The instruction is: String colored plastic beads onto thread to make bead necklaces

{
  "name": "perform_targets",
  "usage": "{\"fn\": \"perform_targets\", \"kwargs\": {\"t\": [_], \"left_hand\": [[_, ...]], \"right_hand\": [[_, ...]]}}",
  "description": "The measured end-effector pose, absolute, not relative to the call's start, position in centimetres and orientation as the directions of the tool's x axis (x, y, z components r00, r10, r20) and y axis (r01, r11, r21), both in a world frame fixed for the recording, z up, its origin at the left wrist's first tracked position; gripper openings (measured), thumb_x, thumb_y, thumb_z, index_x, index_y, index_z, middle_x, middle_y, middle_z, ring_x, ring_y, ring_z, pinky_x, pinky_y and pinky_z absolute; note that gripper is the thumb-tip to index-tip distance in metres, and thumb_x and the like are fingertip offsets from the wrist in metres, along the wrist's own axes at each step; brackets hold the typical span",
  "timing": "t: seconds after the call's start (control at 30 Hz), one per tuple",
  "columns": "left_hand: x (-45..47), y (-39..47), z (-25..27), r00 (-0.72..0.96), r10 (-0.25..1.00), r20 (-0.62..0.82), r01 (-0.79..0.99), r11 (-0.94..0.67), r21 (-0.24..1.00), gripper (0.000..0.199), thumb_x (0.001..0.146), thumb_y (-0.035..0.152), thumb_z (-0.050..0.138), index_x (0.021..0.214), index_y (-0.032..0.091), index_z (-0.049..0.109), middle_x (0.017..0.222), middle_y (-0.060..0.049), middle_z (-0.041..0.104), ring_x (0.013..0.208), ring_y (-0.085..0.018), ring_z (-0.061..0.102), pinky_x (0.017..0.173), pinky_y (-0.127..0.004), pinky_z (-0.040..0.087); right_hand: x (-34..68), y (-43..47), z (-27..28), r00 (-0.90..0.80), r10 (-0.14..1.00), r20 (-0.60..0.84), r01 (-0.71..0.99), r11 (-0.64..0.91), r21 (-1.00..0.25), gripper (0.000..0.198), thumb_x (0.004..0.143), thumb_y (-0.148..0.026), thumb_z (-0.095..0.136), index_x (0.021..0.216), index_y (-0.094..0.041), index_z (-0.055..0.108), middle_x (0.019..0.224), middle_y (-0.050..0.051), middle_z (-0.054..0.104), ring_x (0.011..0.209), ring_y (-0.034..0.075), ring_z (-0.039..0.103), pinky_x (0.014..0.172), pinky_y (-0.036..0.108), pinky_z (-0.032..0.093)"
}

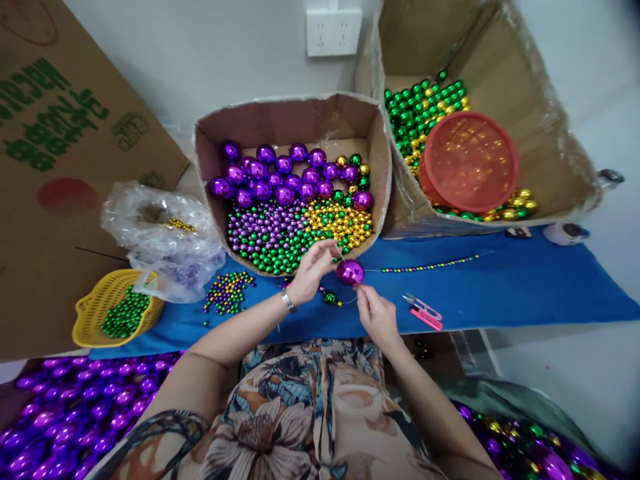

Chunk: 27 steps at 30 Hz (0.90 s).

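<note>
A large shiny purple bead [350,272] is up between my two hands, over the front of the blue-covered table. At its upper left, my left hand [314,272] pinches a thin string, the fingertips close against the bead. My right hand [378,317] is closed just below the bead, thumb and finger pinched on the string at its underside. From there the string runs left to a green bead [329,297] and small gold beads, partly behind my left wrist. To the right stretches a strand of small green, purple and gold beads [430,267].
Behind my hands stands a cardboard box [290,113] of mixed beads; a larger box [545,133] at right holds a red tub [470,161]. Pink thread snips [425,310], a loose bead pile [229,292], a yellow basket [90,317] and a plastic bag [160,260] lie around.
</note>
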State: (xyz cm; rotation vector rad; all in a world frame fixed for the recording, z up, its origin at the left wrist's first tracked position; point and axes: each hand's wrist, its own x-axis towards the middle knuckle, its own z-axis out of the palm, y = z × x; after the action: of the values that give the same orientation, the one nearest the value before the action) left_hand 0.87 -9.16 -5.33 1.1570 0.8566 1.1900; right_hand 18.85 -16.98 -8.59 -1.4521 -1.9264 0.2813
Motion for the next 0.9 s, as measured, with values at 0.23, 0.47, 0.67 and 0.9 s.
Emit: {"fn": "perform_targets", "kwargs": {"t": [0.23,0.47,0.67,0.9], "left_hand": [[6.3,1.5,-5.1,0.473,0.859,0.195,0.592,-0.474,0.651,0.021,0.090,0.019,0.055,0.107,0.017,0.067,0.109,-0.008,0.069,0.106,-0.022,0.060,0.098,-0.038,0.046],[9.5,3.3,-5.8,0.493,0.867,0.073,0.738,-0.461,0.493,0.021,0.080,0.015,0.063,0.100,0.017,0.067,0.105,-0.013,0.060,0.111,-0.032,0.052,0.088,-0.042,0.048],[8.5,3.2,-6.3,0.471,0.874,0.118,0.677,-0.444,0.586,0.015,0.080,0.010,0.060,0.091,0.015,0.068,0.100,-0.012,0.059,0.101,-0.027,0.057,0.089,-0.039,0.048],[4.8,-0.7,-5.4,0.369,0.924,-0.099,-0.313,0.224,0.923,0.018,0.081,0.029,0.071,0.090,0.015,0.067,0.100,-0.006,0.069,0.083,-0.014,0.067,0.086,-0.036,0.055]], "right_hand": [[20.0,-17.2,-8.2,-0.029,0.906,0.422,0.781,0.284,-0.556,0.023,0.099,-0.024,0.042,0.099,-0.016,0.063,0.079,0.004,0.073,0.061,0.012,0.067,0.062,0.021,0.048],[20.6,-17.5,-8.7,-0.005,0.914,0.406,0.781,0.258,-0.569,0.023,0.099,-0.025,0.041,0.098,-0.017,0.063,0.081,0.005,0.073,0.064,0.013,0.067,0.064,0.021,0.049],[20.8,-17.3,-8.5,0.003,0.914,0.407,0.770,0.257,-0.584,0.027,0.100,-0.028,0.039,0.100,-0.018,0.063,0.090,0.007,0.074,0.071,0.014,0.069,0.067,0.023,0.051],[21.4,-17.5,-8.3,-0.002,0.902,0.433,0.784,0.270,-0.559,0.023,0.099,-0.025,0.042,0.098,-0.017,0.064,0.081,0.005,0.073,0.066,0.013,0.067,0.063,0.021,0.046]]}}
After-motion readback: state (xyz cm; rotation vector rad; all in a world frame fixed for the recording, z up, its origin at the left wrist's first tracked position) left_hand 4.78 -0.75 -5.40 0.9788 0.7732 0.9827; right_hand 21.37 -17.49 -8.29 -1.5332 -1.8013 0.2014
